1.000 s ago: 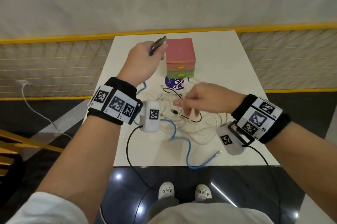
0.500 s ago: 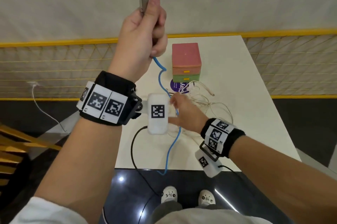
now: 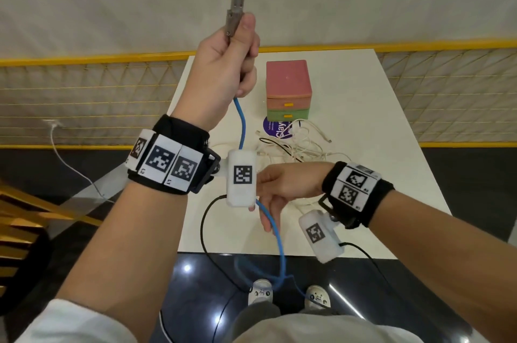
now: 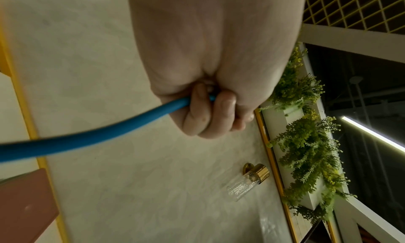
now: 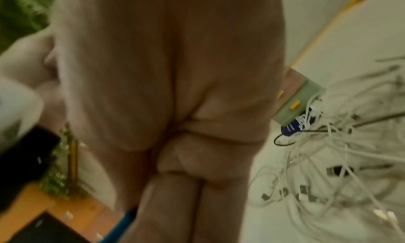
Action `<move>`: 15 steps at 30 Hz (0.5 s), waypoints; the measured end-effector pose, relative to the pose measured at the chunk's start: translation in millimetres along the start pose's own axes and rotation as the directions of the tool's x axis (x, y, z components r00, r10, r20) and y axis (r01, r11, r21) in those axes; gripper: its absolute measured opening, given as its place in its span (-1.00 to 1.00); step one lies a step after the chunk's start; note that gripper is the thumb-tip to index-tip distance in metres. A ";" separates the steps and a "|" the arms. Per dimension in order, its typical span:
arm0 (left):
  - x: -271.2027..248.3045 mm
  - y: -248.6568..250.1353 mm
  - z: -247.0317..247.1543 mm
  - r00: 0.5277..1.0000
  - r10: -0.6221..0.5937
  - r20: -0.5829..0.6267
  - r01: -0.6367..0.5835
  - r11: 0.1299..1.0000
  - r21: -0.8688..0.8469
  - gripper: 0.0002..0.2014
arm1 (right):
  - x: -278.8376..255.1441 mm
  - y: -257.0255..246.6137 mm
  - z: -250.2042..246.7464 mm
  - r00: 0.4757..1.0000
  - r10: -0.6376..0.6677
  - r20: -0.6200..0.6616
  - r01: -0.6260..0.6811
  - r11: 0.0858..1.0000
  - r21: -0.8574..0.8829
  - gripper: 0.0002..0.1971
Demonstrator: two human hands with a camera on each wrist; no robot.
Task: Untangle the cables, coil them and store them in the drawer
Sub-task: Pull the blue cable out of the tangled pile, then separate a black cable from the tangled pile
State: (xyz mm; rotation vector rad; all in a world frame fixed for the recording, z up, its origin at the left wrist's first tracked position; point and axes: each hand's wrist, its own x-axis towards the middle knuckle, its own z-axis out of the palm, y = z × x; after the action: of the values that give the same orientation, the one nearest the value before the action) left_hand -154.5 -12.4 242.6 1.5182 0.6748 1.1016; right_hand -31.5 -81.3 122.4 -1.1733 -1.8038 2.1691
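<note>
Left hand (image 3: 223, 63) clenches the limp, light blue rubbery cable (image 3: 241, 121) below its metal plug — right hand (image 3: 282, 189), fingers straight, guides the slack.

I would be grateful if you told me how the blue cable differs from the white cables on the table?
The blue cable is lifted free, gripped by the left hand near its metal USB plug and running past the right hand; the white cables lie on the white table. The blue cable hangs as one strand below the table edge; the white cables form a tangled heap. Neither is coiled yet.
</note>
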 end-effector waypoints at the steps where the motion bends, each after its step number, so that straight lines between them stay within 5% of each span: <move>1: -0.8 -2.0 0.3 1.000 -0.015 0.001 0.015 1.000 0.008 -0.61 | -3.2 0.6 -0.8 1.000 0.011 0.025 -0.012 1.000 0.012 -0.73; 3: -2.2 -6.5 1.5 0.999 -0.040 0.020 0.040 0.999 0.028 -0.61 | -3.5 6.4 -7.3 0.999 0.021 -0.044 -0.022 1.000 -0.018 -0.78; 7: -7.6 -16.5 3.2 0.990 -0.101 0.097 0.091 0.991 0.095 -0.61 | 1.5 33.6 -40.5 0.925 -0.017 -0.379 -0.198 0.831 -0.520 -0.58; 11: -19.5 -31.1 -0.3 0.977 -0.160 0.141 0.121 0.961 0.248 -0.62 | 2.8 67.6 -56.2 0.758 -0.076 -0.648 -0.357 0.783 -0.509 -0.76; 15: -28.2 -48.9 -7.4 0.958 -0.259 0.119 0.214 0.929 0.301 -0.64 | 11.8 88.1 -43.5 0.747 -0.068 -0.662 -0.335 0.821 -0.462 -0.94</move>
State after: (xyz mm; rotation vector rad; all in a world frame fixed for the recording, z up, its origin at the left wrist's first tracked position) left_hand -165.7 -21.5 187.6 1.6951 0.9108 0.7140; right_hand 20.6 -66.8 39.5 -1.9283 -2.0517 0.9848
